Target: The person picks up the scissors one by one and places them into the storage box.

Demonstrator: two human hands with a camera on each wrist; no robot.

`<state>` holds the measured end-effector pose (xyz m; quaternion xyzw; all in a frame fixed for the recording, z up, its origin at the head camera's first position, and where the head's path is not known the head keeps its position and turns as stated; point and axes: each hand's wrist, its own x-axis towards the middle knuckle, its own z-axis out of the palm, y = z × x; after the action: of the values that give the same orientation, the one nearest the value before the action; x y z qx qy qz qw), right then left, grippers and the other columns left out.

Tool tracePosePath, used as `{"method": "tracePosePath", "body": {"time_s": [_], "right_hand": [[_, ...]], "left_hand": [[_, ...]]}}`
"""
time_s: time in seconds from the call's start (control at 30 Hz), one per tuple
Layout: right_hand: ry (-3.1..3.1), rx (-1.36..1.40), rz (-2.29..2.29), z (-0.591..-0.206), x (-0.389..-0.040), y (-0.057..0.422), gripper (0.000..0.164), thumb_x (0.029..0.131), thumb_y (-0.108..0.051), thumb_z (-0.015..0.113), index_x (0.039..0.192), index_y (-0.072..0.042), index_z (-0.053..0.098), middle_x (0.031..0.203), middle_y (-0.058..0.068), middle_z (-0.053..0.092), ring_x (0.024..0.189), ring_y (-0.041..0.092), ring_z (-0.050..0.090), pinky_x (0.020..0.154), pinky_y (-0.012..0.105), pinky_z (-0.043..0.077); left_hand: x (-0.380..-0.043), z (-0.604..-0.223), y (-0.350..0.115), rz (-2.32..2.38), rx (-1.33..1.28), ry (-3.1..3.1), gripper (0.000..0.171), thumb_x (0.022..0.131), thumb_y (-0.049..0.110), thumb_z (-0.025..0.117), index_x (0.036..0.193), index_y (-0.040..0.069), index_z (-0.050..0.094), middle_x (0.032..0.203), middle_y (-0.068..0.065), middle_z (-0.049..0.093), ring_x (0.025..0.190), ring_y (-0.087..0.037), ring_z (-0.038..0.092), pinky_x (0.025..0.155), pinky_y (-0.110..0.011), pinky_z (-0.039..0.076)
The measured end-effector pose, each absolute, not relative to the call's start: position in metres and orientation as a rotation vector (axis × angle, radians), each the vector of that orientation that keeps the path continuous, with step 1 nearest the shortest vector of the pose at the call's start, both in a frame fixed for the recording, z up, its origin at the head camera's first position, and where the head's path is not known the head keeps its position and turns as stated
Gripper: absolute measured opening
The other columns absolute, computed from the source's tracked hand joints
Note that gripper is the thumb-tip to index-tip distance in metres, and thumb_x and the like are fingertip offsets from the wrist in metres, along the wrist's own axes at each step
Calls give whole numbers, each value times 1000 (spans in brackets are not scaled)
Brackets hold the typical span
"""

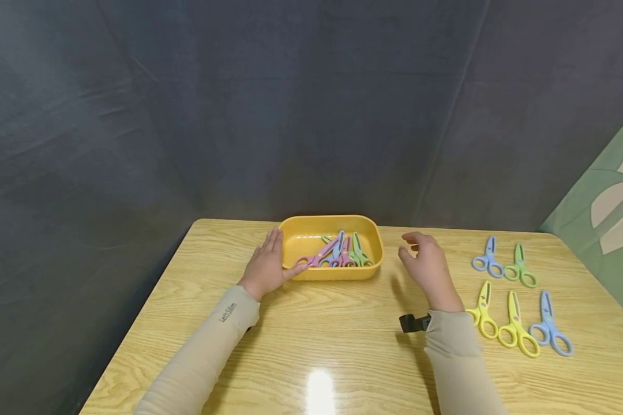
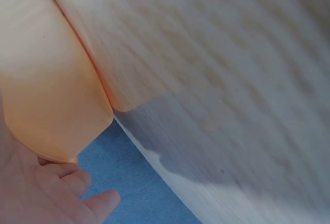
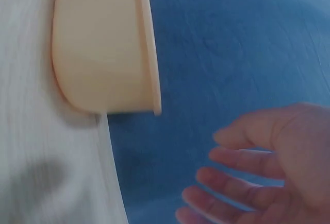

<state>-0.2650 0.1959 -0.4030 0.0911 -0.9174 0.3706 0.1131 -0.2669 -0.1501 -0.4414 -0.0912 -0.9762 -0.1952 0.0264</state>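
A yellow plastic bin [image 1: 337, 274] stands near the table's far edge, with several scissors in pink, blue and green lying inside, such as the pink scissors [image 1: 319, 253]. My left hand [image 1: 267, 265] rests against the bin's left end, fingers straight along the wall and thumb at the front rim. In the left wrist view its fingertips [image 2: 77, 180] are right at the rim of the bin [image 2: 56, 80]. Off the bin's right end, my right hand [image 1: 427, 266] hovers with loosely bent fingers and holds nothing. The right wrist view shows those fingers [image 3: 232, 183] spread apart from the bin [image 3: 103, 44].
On the right of the table [image 1: 311, 328] lie blue scissors [image 1: 489, 257], green scissors [image 1: 520, 266], two yellow scissors [image 1: 484, 311] and larger blue scissors [image 1: 549, 325]. A dark curtain [image 1: 311, 115] hangs behind the table. A black strap [image 1: 414, 323] sits at the right wrist.
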Motion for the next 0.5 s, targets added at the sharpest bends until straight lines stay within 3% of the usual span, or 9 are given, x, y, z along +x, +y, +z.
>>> {"method": "tracePosePath", "body": {"time_s": [0.5], "right_hand": [[-2883, 0, 1092, -397, -260, 254, 49, 102, -14, 53, 139, 16, 45, 135, 41, 50, 123, 56, 49, 96, 64, 45]], "left_hand": [[-268, -442, -149, -620, -277, -3027, 113, 91, 68, 60, 159, -6, 10, 168, -20, 6, 156, -33, 8, 121, -57, 17]]}}
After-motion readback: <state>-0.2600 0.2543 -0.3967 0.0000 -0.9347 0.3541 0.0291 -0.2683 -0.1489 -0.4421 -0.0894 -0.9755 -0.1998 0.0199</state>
